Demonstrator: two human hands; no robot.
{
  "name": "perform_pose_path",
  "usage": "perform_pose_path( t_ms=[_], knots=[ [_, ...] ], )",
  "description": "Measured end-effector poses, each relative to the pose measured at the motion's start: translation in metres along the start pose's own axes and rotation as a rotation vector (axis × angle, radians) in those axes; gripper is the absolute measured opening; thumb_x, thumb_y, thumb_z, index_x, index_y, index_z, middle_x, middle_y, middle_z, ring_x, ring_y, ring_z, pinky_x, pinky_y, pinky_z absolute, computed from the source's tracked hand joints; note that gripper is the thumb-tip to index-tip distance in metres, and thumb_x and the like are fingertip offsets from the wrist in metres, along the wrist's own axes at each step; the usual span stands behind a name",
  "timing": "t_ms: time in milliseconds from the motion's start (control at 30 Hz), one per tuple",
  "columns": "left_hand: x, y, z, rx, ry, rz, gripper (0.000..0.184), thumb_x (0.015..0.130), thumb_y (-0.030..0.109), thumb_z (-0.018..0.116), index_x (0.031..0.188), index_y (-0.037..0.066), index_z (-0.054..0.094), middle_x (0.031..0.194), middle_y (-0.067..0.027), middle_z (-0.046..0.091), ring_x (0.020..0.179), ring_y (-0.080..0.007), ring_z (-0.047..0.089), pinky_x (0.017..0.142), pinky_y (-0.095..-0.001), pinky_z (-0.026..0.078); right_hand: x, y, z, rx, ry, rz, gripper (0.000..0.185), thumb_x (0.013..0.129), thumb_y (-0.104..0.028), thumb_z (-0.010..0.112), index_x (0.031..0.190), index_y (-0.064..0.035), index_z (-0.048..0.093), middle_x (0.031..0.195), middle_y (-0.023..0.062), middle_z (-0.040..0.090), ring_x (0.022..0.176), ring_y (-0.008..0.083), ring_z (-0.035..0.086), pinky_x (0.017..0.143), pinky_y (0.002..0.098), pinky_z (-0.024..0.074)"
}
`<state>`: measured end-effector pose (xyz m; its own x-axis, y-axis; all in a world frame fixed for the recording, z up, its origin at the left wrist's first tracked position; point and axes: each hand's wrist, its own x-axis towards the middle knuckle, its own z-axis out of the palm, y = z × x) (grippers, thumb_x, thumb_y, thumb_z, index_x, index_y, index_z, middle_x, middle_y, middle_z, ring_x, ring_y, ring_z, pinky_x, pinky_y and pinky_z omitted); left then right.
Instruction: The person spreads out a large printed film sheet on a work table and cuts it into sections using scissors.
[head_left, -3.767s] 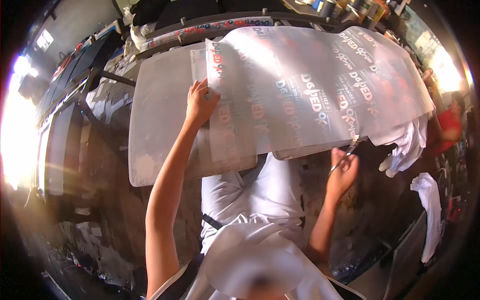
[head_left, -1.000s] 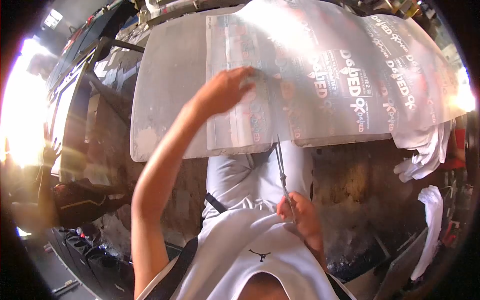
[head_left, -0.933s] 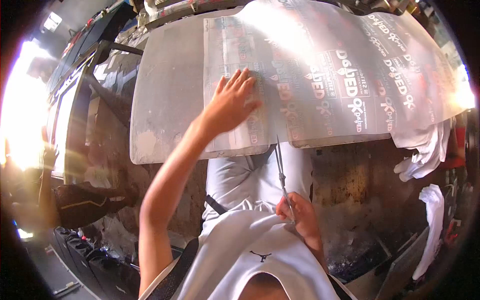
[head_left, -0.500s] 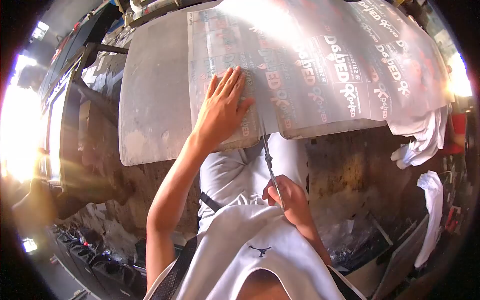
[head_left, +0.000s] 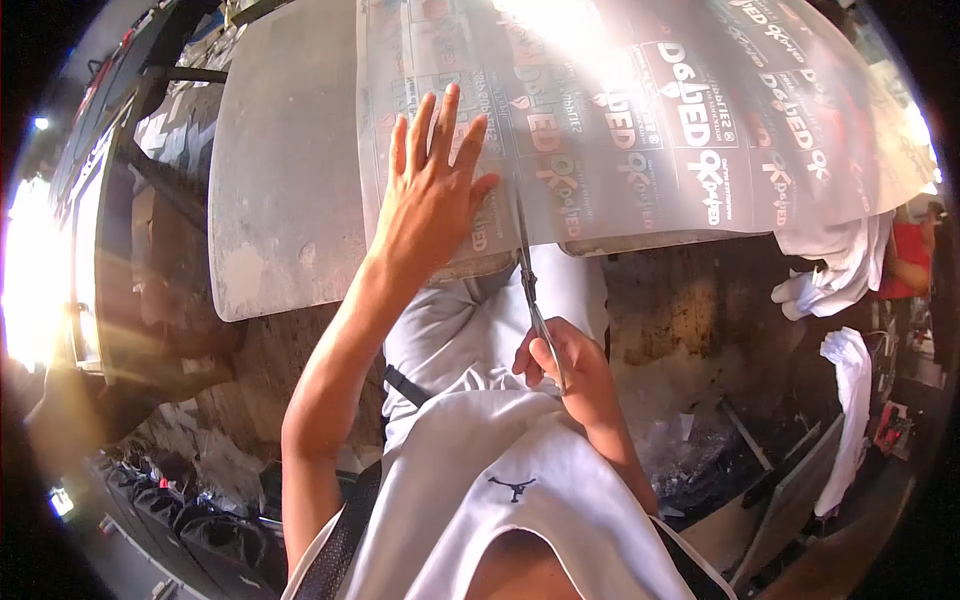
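A translucent plastic sheet [head_left: 640,190] printed with repeated white and red lettering lies over a grey board [head_left: 285,160]. My left hand [head_left: 430,195] rests on the sheet, palm down, fingers spread. Close to my lap, my right hand [head_left: 570,365] grips a pair of long metal scissors [head_left: 530,285] by the handles. Their blades point away from me and reach into the sheet's near edge, just right of my left hand. A narrow slit runs along the blades there. My fingers partly hide the handles.
White cloth [head_left: 835,265] hangs at the board's right end, and another white strip of cloth [head_left: 845,420] hangs below it. A dark metal frame [head_left: 150,160] stands at left. Part of another person's arm [head_left: 905,275] shows at far right.
The view has shifted, so the board sits slightly higher and further left. My left fingers have spread wider. The scissors remain in my right hand at the sheet's edge.
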<state>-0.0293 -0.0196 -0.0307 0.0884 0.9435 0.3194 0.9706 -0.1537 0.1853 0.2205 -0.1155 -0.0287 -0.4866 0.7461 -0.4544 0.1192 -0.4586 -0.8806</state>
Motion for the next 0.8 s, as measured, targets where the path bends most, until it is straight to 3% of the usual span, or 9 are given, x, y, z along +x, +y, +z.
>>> perform_pose_path(
  t_ms=[167, 267, 367, 667, 733, 800],
  knots=[
    [-0.007, 0.008, 0.006, -0.123, -0.095, -0.061, 0.061, 0.107, 0.037, 0.053, 0.156, 0.003, 0.043, 0.167, -0.0204, 0.033, 0.157, -0.0385, 0.023, 0.129, -0.0511, 0.018, -0.005, 0.003, 0.000, 0.072, 0.001, 0.027, 0.036, 0.105, -0.038, 0.063, 0.098, -0.0035, 0.064, 0.088, 0.0066, 0.071, 0.073, 0.0103, 0.061, 0.067, 0.0254, 0.0460],
    [-0.012, 0.016, 0.005, -0.029, -0.042, -0.037, 0.063, 0.107, 0.038, 0.052, 0.158, 0.002, 0.040, 0.167, -0.0216, 0.032, 0.158, -0.0364, 0.023, 0.130, -0.0502, 0.016, -0.008, 0.000, 0.002, 0.067, 0.009, 0.024, 0.036, 0.106, -0.039, 0.062, 0.097, -0.0032, 0.064, 0.088, 0.0068, 0.071, 0.072, 0.0102, 0.061, 0.066, 0.0252, 0.0450],
    [-0.012, 0.017, 0.003, -0.025, -0.016, 0.000, 0.065, 0.106, 0.038, 0.052, 0.155, -0.004, 0.041, 0.164, -0.0264, 0.034, 0.156, -0.0408, 0.026, 0.129, -0.0518, 0.016, -0.010, -0.001, 0.001, 0.062, 0.004, 0.012, 0.037, 0.106, -0.038, 0.062, 0.098, -0.0027, 0.065, 0.088, 0.0070, 0.071, 0.072, 0.0104, 0.061, 0.066, 0.0252, 0.0448],
    [-0.009, 0.016, 0.000, -0.022, -0.022, -0.010, 0.069, 0.108, 0.038, 0.044, 0.157, -0.010, 0.033, 0.166, -0.0264, 0.030, 0.158, -0.0382, 0.022, 0.130, -0.0500, 0.014, -0.019, -0.018, 0.002, 0.086, 0.018, 0.039, 0.034, 0.106, -0.035, 0.062, 0.102, -0.0014, 0.064, 0.085, 0.0073, 0.069, 0.069, 0.0128, 0.063, 0.066, 0.0261, 0.0504],
    [-0.008, 0.017, -0.004, -0.004, -0.063, -0.029, 0.069, 0.110, 0.040, 0.041, 0.161, -0.004, 0.029, 0.169, -0.0228, 0.026, 0.160, -0.0337, 0.016, 0.131, -0.0469, 0.010, -0.021, -0.021, 0.003, 0.104, 0.025, 0.051, 0.034, 0.106, -0.035, 0.062, 0.102, -0.0013, 0.064, 0.084, 0.0074, 0.069, 0.068, 0.0131, 0.063, 0.065, 0.0262, 0.0515],
    [-0.009, 0.017, -0.004, 0.006, -0.068, -0.028, 0.068, 0.110, 0.040, 0.042, 0.161, -0.004, 0.029, 0.169, -0.0228, 0.026, 0.160, -0.0336, 0.016, 0.131, -0.0469, 0.010, -0.023, -0.022, 0.003, 0.105, 0.024, 0.061, 0.026, 0.110, -0.025, 0.058, 0.103, -0.0004, 0.063, 0.083, 0.0053, 0.068, 0.072, 0.0103, 0.065, 0.065, 0.0271, 0.0553]
  ],
)
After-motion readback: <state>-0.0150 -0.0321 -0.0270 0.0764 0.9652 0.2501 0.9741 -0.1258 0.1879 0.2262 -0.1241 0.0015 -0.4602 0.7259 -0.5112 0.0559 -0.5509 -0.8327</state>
